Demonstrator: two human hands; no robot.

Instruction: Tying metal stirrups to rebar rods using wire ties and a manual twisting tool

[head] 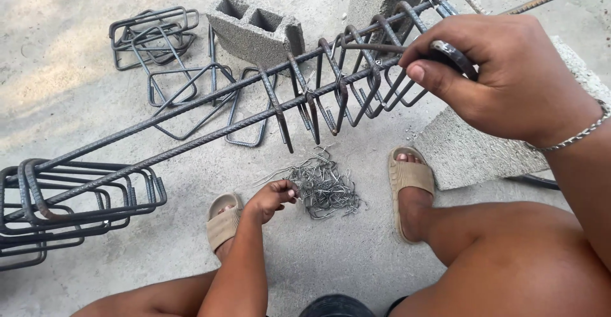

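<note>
Head view: left hand [270, 199] pinches tie wires [323, 186]; right hand [503, 75] grips stirrup [388, 48].

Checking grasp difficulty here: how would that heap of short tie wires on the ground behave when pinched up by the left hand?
The tie wires look thin and bent, so probably light and springy. They lie tangled, so pinching one likely drags neighbours along. The left hand touches the heap's edge, where single strands seem easier to free.

Concrete floor [76, 88]: wire ties [324, 190], stirrups [159, 34], block [258, 30].
</note>
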